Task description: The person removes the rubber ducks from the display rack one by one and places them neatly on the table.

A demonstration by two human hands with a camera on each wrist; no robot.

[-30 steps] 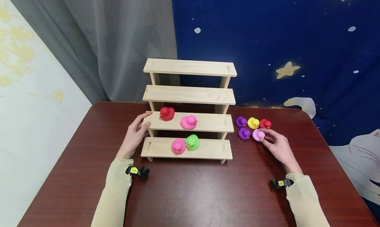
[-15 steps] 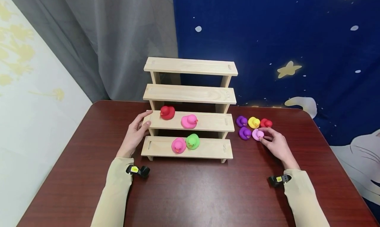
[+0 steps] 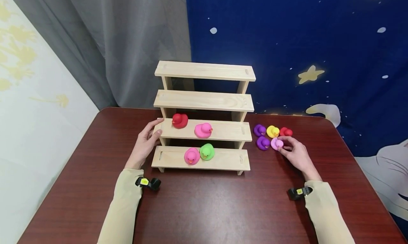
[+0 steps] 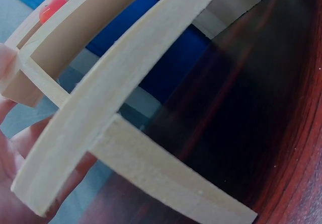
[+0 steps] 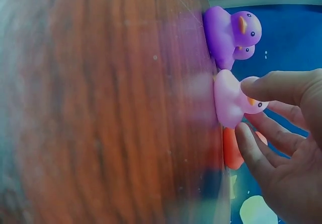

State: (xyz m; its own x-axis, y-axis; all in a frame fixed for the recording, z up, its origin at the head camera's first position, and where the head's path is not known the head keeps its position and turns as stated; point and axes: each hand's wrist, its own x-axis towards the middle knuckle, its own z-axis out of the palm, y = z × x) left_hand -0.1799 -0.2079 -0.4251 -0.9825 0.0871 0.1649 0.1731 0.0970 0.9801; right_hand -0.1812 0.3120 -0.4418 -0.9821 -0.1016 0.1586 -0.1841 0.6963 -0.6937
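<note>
The left hand (image 3: pixel 142 147) grips the left end of the second-lowest tier of a wooden stepped shelf (image 3: pixel 234 130); in the left wrist view its fingers lie partly behind the wood. On that tier sit a red duck (image 3: pixel 180 120) and a pink duck (image 3: pixel 203 130). Far to the right, the right hand (image 3: pixel 296 154) pinches a light pink duck (image 3: pixel 276 144) on the table, thumb and fingers around it, as the right wrist view of the same duck (image 5: pixel 229 100) also shows.
Beside the light pink duck are purple ducks (image 3: pixel 262 143), (image 3: pixel 259 130), a yellow duck (image 3: pixel 272 131) and a red duck (image 3: pixel 286 131). The lowest tier bears a pink duck (image 3: pixel 192 156) and a green duck (image 3: pixel 207 152). Curtains hang behind the table (image 3: pixel 204 208).
The right hand has shifted slightly left and up in the head view, its fingers still at the light pink duck. The left hand stays at the shelf.
</note>
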